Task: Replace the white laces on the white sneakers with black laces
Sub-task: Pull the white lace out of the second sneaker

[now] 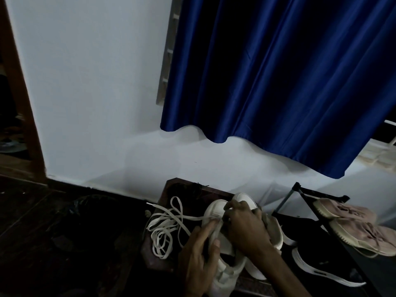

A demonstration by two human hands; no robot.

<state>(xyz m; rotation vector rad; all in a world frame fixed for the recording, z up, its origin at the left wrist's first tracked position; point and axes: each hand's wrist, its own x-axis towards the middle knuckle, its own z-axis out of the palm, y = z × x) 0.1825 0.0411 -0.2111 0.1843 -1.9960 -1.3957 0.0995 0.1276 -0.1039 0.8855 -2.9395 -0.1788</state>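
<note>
Closest to the lens, the left hand (199, 254) grips the side of a white sneaker (224, 273), thumb and fingers curled round its upper. The right hand (244, 224) reaches over the shoe's front with its fingers bent down onto the eyelet row. They seem to pinch the white lace (167, 224) there, though the dim light makes the grip hard to read. Most of that lace lies in loose loops on the dark wooden table (154, 254) just left of the shoe, with one strand running back to the right hand's fingertips. A second white sneaker (246, 198) sits just behind the right hand. A dark tangle, perhaps the black laces (188, 187), lies at the table's far edge. To the right, a black sneaker (317, 264) and pink sneakers (353, 224) rest on a rack (300, 189). A blue curtain (278, 82) hangs against the white wall (96, 82).
</note>
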